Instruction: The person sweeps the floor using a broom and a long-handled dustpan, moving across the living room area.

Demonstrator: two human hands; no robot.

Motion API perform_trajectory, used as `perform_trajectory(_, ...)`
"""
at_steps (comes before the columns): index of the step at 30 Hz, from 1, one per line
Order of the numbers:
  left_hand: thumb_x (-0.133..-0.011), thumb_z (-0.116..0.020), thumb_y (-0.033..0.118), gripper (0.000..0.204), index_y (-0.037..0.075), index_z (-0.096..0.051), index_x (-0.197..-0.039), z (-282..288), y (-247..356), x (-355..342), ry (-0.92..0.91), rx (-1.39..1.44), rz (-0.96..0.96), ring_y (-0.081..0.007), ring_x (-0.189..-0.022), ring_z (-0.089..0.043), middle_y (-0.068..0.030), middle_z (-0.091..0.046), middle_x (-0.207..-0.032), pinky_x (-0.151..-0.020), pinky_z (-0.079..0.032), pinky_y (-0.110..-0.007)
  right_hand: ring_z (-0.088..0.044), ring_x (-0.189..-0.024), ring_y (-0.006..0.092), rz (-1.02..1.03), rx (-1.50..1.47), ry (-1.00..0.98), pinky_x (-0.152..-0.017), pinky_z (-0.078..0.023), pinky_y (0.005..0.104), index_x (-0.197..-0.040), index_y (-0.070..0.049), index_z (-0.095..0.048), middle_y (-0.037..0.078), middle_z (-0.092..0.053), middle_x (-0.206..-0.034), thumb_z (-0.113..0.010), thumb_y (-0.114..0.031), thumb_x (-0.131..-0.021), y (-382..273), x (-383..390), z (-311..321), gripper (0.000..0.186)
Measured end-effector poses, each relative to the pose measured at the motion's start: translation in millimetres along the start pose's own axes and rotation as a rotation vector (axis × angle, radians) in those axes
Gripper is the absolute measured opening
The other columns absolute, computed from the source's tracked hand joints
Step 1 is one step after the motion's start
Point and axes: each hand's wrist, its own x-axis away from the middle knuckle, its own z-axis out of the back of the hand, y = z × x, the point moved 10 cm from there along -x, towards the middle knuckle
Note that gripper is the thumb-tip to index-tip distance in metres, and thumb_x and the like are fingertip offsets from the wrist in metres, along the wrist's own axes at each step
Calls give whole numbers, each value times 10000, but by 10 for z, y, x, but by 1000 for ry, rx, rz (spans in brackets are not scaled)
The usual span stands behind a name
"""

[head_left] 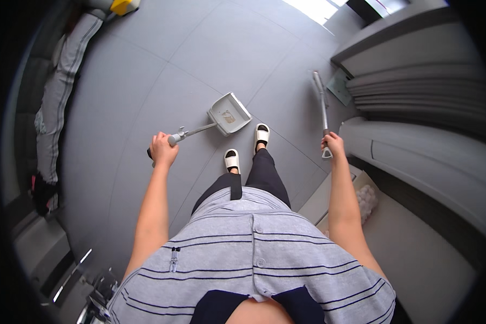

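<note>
My left hand (pixel 164 149), out to the left, is closed round the handle of a long-handled dustpan (pixel 240 117). The pan is light grey, lies just ahead of my feet with its mouth turned to the right, and holds a small brownish bit of debris (pixel 228 116). On the right, my right hand (pixel 333 144) grips a broom (pixel 323 105) near the end of its grey handle. The broom reaches away from me toward the foot of the furniture; its head is narrow from this angle and its bristles are hard to make out.
White sandals (pixel 231 160) are on my feet on the grey tiled floor (pixel 146 81). Grey upholstered furniture (pixel 416 156) stands close on the right, with an open box of pale round things (pixel 366 201) nearby. Striped cloth (pixel 65 81) drapes over dark furniture at left.
</note>
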Motion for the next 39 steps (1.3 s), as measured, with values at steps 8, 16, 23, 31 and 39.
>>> perform_trajectory(8,-618,-604,131,119,109,-624,-734,79,-349,113,53,46,192,-233,-870,-499,-11,-543,-855,-740,-417,-366,-513,-408,183,-22,32,-4,-379,-422,297,-779,8,-519,94,-531,-574,-529,8,-703,-28,-289,-524,76)
perform_trajectory(16,-631,-592,134,152,103,-634,-774,204,-706,-220,-53,7,194,-245,-914,-493,-28,-545,-888,-774,-427,-374,-531,-433,169,-80,314,-424,-385,-419,292,-1143,48,-514,89,-542,-599,-566,2,-665,81,956,-1626,483)
perform_trajectory(23,-678,-582,143,149,91,-647,-802,333,-1208,-705,-269,-25,289,-266,-946,-490,-57,-552,-949,-809,-426,-385,-504,-430,167,-265,-33,-626,-385,-406,276,-1215,36,-462,121,-540,-646,-514,-5,-724,-441,1246,-1801,495)
perform_trajectory(31,-728,-562,126,138,145,-666,-817,516,-1461,-652,-161,-113,242,-249,-1000,-463,-36,-539,-995,-879,-379,-383,-467,-475,130,-662,-775,-589,-373,-427,203,-1024,-26,-399,130,-510,-743,-478,-92,-819,-304,975,-1287,230)
perform_trajectory(39,-743,-549,114,161,167,-665,-841,539,-1517,-825,-145,-130,273,-252,-1019,-458,-39,-537,-1010,-895,-372,-377,-461,-470,116,-743,-869,-419,-408,-444,197,-869,59,-428,94,-498,-714,-484,-143,-832,-157,507,-773,213)
